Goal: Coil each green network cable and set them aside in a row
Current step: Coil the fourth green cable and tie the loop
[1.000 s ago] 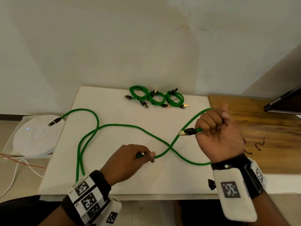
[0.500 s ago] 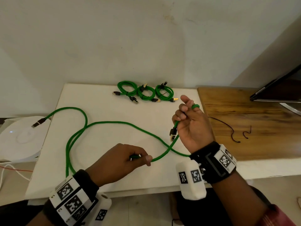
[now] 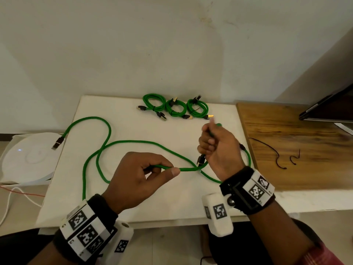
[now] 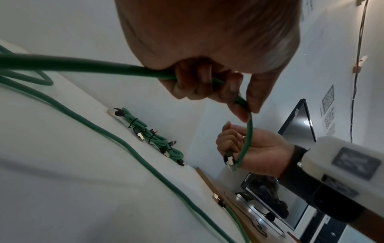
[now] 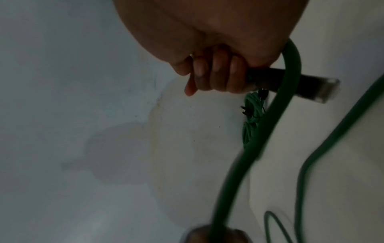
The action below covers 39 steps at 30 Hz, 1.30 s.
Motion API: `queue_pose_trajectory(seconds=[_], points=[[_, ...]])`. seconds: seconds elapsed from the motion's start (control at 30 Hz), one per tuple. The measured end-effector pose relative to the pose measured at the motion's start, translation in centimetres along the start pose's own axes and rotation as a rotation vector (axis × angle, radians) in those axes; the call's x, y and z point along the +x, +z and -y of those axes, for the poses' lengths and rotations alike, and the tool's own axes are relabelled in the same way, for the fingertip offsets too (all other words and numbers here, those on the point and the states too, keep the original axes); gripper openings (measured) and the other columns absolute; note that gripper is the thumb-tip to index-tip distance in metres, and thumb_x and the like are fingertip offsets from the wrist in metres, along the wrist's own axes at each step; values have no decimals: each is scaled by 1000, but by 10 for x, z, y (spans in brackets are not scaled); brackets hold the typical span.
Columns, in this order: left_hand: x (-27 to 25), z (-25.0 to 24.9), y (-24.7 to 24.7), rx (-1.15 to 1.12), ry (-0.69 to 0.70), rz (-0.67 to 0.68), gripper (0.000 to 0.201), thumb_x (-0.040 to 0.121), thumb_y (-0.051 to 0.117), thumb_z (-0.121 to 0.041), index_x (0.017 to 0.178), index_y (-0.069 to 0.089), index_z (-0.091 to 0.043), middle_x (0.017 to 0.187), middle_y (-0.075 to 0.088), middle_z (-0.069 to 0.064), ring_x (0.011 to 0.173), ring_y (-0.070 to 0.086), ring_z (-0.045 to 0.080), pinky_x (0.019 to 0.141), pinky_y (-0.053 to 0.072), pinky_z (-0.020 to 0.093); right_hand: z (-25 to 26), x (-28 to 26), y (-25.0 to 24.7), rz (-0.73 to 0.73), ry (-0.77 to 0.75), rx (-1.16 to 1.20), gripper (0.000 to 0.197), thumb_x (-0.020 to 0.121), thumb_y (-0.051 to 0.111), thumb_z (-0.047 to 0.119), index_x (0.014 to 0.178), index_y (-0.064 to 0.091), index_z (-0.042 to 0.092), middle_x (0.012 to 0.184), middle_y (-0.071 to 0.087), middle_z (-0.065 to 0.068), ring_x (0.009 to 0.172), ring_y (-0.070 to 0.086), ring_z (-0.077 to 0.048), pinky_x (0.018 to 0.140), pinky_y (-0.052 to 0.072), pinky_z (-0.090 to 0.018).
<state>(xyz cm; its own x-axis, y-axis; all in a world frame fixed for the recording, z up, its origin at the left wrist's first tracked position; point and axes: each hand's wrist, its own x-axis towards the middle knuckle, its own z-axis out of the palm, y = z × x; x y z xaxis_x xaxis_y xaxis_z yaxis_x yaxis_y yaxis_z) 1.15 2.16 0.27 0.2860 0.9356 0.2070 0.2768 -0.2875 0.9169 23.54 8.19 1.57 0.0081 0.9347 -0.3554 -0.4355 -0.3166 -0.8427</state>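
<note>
A round white plastic device (image 3: 28,157) is sitting on the low surface off the left edge of the white rectangular tabletop (image 3: 133,203), with thin white and red wires (image 3: 17,192) trailing beside it. The long loose green braided network cable (image 3: 133,142) is lying snaked across the tabletop, its black-and-metal far plug (image 3: 58,142) hanging just over the tabletop's left edge, above the white device. The left hand (image 3: 137,178) is hovering over the front middle of the tabletop, thumb and curled fingers pinching the loose cable mid-run; the left wrist view is showing the cable passing through those fingers (image 4: 199,82). At the back of the tabletop, near the wall, three coiled and tied green network cables (image 3: 174,108) are lying side by side in a row, touching. The right hand (image 3: 219,150) is raised over the right part of the tabletop, fingers closed around the cable's near end, the black plug (image 3: 201,159) dangling below the fist and a loop running round the wrist side. Right of the tabletop a brown wooden board (image 3: 296,150) is carrying two short black wire ties (image 3: 282,157), and a dark flat screen (image 3: 332,106) is standing at its far right.
</note>
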Motion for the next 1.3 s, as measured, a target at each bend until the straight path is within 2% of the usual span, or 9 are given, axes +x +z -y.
queue_pose_trajectory(seconds=[0.1, 0.3, 0.4, 0.53, 0.7, 0.8, 0.9, 1.1, 1.3], points=[[0, -4, -1, 33, 72, -35, 22, 91, 72, -45, 84, 79, -25, 69, 70, -6, 62, 63, 20, 53, 48, 31, -8, -10, 13, 60, -31, -301, 23, 106, 51, 16, 95, 66, 2, 57, 40, -1, 50, 27, -11, 51, 21, -28], [3, -9, -7, 139, 174, -173, 17, 92, 71, -34, 87, 79, -20, 77, 64, -26, 64, 57, 1, 63, 39, 11, -28, -22, 25, 181, -94, -511, 40, 109, 46, 18, 98, 65, -14, 63, 65, 0, 54, 48, -16, 53, 39, -24], [4, -5, -9, 200, 168, -260, 19, 93, 69, -34, 88, 79, -19, 84, 59, -34, 68, 54, -5, 69, 36, 7, -28, -21, 23, 253, -58, -605, 32, 108, 47, 8, 92, 70, -7, 68, 69, -11, 62, 63, -22, 61, 51, -28], [4, -1, -8, 229, 179, -299, 11, 92, 72, -28, 89, 80, -22, 86, 62, -33, 69, 55, -3, 68, 39, 13, -27, -23, 24, 352, 27, -653, 33, 107, 44, 0, 85, 69, 2, 72, 68, -21, 79, 75, -37, 78, 61, -38], [3, 4, -9, 263, 183, -395, 18, 95, 70, -33, 89, 80, -20, 77, 73, -5, 62, 58, 20, 57, 46, 40, -26, -30, 28, 466, 173, -607, 29, 101, 37, -8, 93, 65, -6, 61, 61, -13, 51, 61, -24, 48, 45, -26], [5, 0, -12, 275, 165, -457, 20, 97, 68, -35, 90, 79, -20, 80, 74, -6, 66, 61, 22, 58, 48, 42, -25, -34, 34, 495, 215, -508, 47, 109, 39, 31, 87, 66, -1, 54, 47, -7, 44, 38, -16, 47, 33, -24], [7, -1, -14, 295, 143, -487, 11, 95, 71, -33, 92, 78, -24, 86, 73, -14, 69, 61, 16, 61, 48, 38, -23, -37, 40, 568, 352, -452, 89, 98, 13, 74, 73, 60, 3, 52, 34, -5, 44, 26, -15, 49, 22, -29], [7, -4, -17, 262, 48, -429, 8, 92, 76, -38, 91, 75, -30, 85, 72, -20, 70, 62, 12, 63, 45, 22, -25, -42, 41, 740, 375, -509, 86, 88, 24, 85, 60, 45, 7, 51, 24, -3, 45, 19, -16, 45, 21, -25], [15, 12, -29, 185, -308, -330, 28, 96, 63, -52, 83, 71, -30, 68, 65, -11, 64, 59, 11, 59, 41, 9, -24, -40, 33, 725, 386, -160, 76, 93, 42, 75, 50, 29, 13, 42, 22, 0, 36, 20, -17, 41, 20, -27]])
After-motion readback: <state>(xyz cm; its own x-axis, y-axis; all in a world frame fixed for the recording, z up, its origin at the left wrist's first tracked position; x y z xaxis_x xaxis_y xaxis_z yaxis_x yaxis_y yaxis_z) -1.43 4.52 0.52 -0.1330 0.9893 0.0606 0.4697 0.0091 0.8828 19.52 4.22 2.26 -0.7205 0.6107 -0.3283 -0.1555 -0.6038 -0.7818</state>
